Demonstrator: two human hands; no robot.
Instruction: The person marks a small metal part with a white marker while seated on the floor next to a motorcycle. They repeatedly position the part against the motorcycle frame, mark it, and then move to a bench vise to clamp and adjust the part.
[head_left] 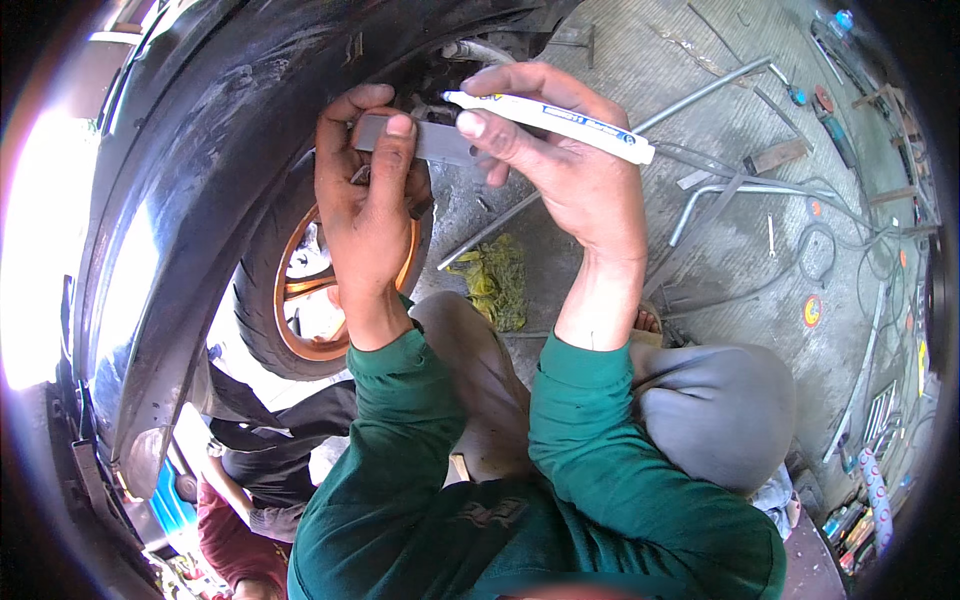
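In my right hand is a white paint marker, pinched between thumb and fingers with its tip pointing left. My left hand grips a flat grey metal strip, its thumb pressed on the near face. The strip's right end runs behind the fingers of my right hand. The marker's tip sits just above the strip; whether it touches anything I cannot tell. Both hands are held up beside a dark vehicle body panel, over a wheel with an orange rim.
Metal rods, cables and a yellow plastic bag lie on the concrete floor. An angle grinder and several tools lie at the right. Another person in a maroon shirt is at lower left.
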